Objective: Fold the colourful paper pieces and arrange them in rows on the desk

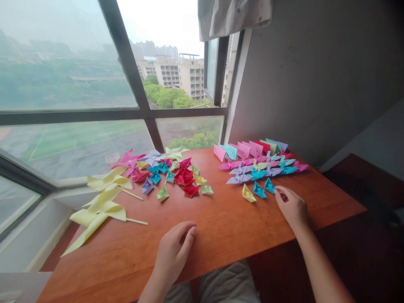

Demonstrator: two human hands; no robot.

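Brown wood [233, 225] is fronting the window [189, 112]; the right hand [292, 206] is pinching a blue paper boat [269, 185], the left hand [175, 248] curling half-open, empty, near the surface's front edge.

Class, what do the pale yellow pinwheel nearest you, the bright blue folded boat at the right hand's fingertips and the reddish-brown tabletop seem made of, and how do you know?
Pale yellow pinwheel: probably matt paper; its thin blades curl softly.
Bright blue folded boat: probably matt paper too; crisp creases, flat facets.
Reddish-brown tabletop: wood or wood-look laminate, slightly glossy; grain-like streaks and sheen leave it open.
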